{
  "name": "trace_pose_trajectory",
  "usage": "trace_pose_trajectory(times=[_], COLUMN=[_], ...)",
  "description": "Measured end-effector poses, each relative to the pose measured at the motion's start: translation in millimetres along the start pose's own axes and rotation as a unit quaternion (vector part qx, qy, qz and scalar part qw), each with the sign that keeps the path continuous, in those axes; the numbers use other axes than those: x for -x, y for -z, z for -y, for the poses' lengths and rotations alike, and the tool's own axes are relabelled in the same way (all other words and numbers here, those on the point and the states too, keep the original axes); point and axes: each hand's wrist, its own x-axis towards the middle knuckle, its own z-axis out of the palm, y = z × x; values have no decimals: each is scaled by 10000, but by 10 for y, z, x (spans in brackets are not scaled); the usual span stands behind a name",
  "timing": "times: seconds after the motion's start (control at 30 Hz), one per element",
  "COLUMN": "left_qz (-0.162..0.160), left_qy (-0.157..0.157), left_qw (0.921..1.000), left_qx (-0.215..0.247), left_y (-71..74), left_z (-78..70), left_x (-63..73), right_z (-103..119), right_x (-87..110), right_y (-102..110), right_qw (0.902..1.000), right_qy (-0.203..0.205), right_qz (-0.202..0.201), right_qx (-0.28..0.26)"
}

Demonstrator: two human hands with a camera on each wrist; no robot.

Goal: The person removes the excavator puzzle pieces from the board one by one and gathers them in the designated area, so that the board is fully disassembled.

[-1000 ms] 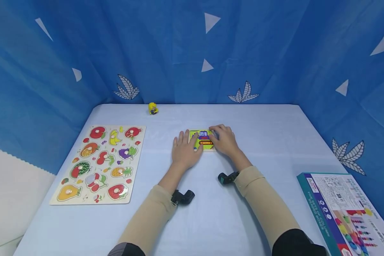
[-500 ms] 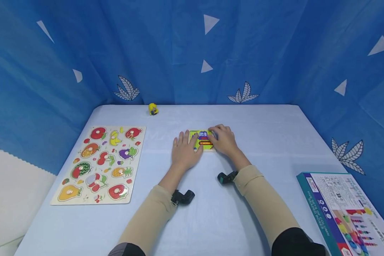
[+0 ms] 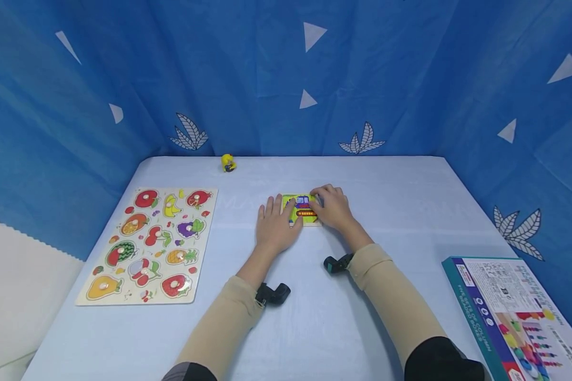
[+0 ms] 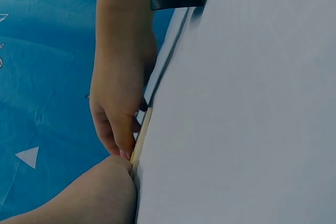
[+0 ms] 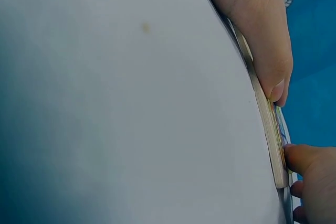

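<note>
A small yellow-green wooden puzzle (image 3: 302,201) with a picture of a blue and red tracked vehicle lies flat at the middle of the table. Over its left side rests my left hand (image 3: 274,225), fingers straight and spread, thumb and index finger touching the board. My right hand (image 3: 336,209) has bent fingers and grips the puzzle's right side, covering part of the picture. In the right wrist view, the right thumb (image 5: 275,90) comes down on the top face beside the pale wooden edge. The left wrist view shows both hands meeting at that thin board.
A fruit knob puzzle board (image 3: 145,246) lies on the left of the white table. Near the back edge stands a small yellow figure (image 3: 228,162). A boxed bead set (image 3: 510,317) sits at the front right. Blue patterned cloth (image 3: 286,79) hangs behind.
My right hand has shifted very slightly left over the puzzle, while my left hand stays in place. The view has tilted a touch.
</note>
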Motion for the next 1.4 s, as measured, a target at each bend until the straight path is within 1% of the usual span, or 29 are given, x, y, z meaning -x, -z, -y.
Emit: trace_pose_trajectory(times=[0.3, 0.6, 0.83, 0.97, 1.17, 1.3, 1.4], left_qz=[-47, -29, -21, -23, -27, -30, -54], left_qy=[10, 7, 26, 37, 37, 37, 38], left_qw=[10000, 10000, 9999, 10000, 10000, 10000, 10000], left_qx=[-37, 56, 98, 84, 84, 54, 50], left_y=[-7, 2, 7, 11, 15, 13, 11], left_z=[-1, -5, -5, -7, -10, -10, -11], left_x=[-5, -3, -1, 1, 4, 5, 3], right_z=[20, 58, 89, 86, 61, 46, 41], right_x=[-22, -55, -72, -80, -74, -64, -56], right_y=[24, 48, 58, 56, 50, 42, 27], right_qw=[9998, 9995, 9965, 9945, 9931, 9899, 9862], right_qy=[-105, -160, -342, -386, -344, -229, -203], right_qz=[55, 188, 428, 490, 425, 287, 272], right_qx=[-152, -218, -626, -840, -1037, -1370, -1618])
